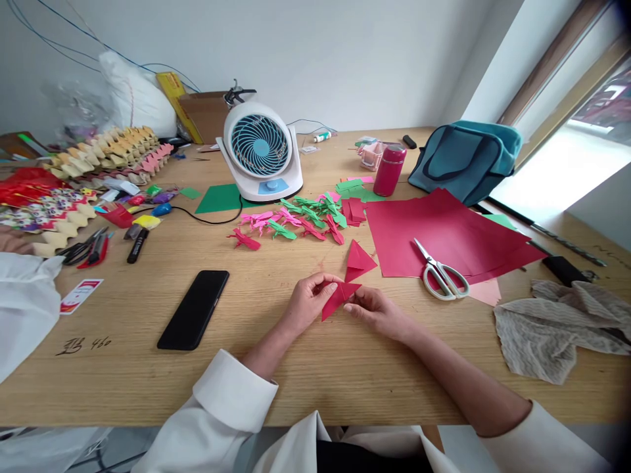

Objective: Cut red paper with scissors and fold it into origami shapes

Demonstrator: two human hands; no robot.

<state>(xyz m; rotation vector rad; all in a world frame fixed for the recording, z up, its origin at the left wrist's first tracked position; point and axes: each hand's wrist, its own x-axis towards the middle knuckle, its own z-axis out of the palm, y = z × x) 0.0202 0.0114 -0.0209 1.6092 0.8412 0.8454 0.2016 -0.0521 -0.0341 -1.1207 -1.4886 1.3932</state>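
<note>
Here, the left hand [306, 303] and right hand [378, 315] pinched a small, folded red paper triangle [339, 299] between thumbs and fingers above the pale wooden table [325, 381], just beside a creased red triangular paper [359, 264], with white-handled metal scissors [434, 263] farther right.

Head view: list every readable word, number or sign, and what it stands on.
"460": handwritten on the wooden table, after characters I cannot make out.
Handwriting at the table's right: too blurred.
Red-and-white card, black marker pen, yellow box: print too small or blurred.
</note>
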